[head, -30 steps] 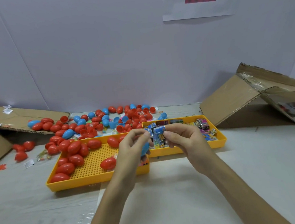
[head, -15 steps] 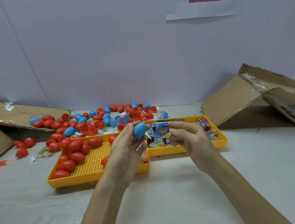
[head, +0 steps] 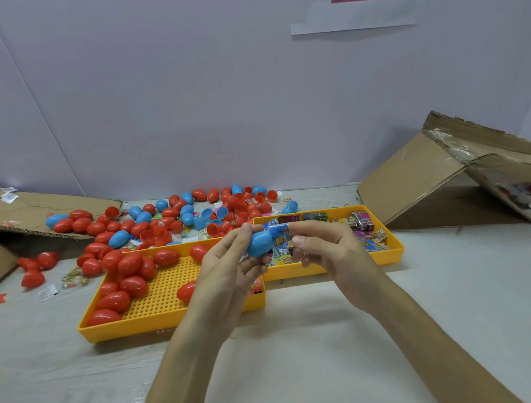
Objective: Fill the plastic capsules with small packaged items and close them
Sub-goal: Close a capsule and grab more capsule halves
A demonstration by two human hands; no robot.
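Head view: pale table w/ a cardboard box at far right and flat cardboard at far left. Two yellow trays sit mid-table, corners touching: left tray holds red capsules, right tray holds small printed packets. Behind them is a loose pile of red + blue capsules. Both hands are raised over the trays' inner corners. Left hand has its fingers curled round the blue capsule. Right hand pinches one packet btwn thumb and forefinger, at the capsule's open end; can't tell how far in it sits.
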